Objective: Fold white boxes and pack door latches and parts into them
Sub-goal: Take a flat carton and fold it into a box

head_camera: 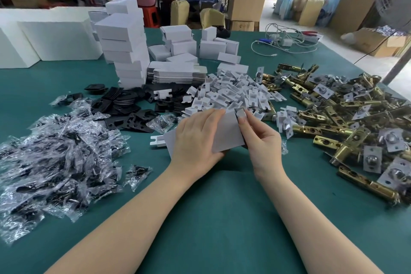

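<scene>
I hold a small white box (226,131) just above the green table (222,207), at the centre of the view. My left hand (195,138) grips its left side, fingers curled over the top. My right hand (260,138) pinches a small flap at the box's upper right corner. Brass door latches (347,118) lie heaped to the right. White card inserts (231,93) are piled behind the box. Black plates (126,104) and bagged screws (55,153) lie to the left.
A tall stack of folded white boxes (124,46) stands at the back left, with flat box blanks (175,73) beside it. White foam blocks (44,38) sit far left. Cables (287,40) lie at the back right. Two people work at a far bench.
</scene>
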### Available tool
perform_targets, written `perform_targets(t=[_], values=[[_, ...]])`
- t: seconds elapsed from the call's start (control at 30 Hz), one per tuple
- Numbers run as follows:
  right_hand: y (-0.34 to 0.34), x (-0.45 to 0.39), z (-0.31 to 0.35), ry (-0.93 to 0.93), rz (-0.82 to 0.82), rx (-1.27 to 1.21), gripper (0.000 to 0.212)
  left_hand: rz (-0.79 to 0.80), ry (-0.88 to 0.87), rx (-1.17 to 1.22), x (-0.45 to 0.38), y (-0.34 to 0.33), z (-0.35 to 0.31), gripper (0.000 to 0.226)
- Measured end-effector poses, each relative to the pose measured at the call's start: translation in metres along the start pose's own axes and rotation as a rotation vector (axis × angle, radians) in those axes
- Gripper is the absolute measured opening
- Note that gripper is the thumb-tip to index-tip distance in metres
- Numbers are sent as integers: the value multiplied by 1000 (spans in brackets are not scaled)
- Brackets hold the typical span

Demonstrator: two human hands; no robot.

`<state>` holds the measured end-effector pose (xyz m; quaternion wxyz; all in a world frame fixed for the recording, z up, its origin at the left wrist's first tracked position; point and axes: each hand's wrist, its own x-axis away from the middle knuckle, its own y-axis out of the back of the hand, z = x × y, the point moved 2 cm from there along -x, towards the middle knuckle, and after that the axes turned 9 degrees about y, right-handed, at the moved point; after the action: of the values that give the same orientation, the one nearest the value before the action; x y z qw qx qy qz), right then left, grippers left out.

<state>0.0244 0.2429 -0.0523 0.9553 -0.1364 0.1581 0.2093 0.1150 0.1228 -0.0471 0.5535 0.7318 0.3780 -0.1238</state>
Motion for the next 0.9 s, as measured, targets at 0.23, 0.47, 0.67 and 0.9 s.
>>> perform_targets(t=[0.23,0.47,0.67,0.9], values=[[-1,2,6,103,74,119,24,-71,-11,-11,1,5,-4,94],[-2,6,12,131,-11,67,20,-6,42,38,2,6,-7,88],[-3,8,14,133,28,92,21,-12,53,42,1,6,-7,86],[-4,8,14,142,26,101,23,-13,65,63,-1,3,-5,84]])
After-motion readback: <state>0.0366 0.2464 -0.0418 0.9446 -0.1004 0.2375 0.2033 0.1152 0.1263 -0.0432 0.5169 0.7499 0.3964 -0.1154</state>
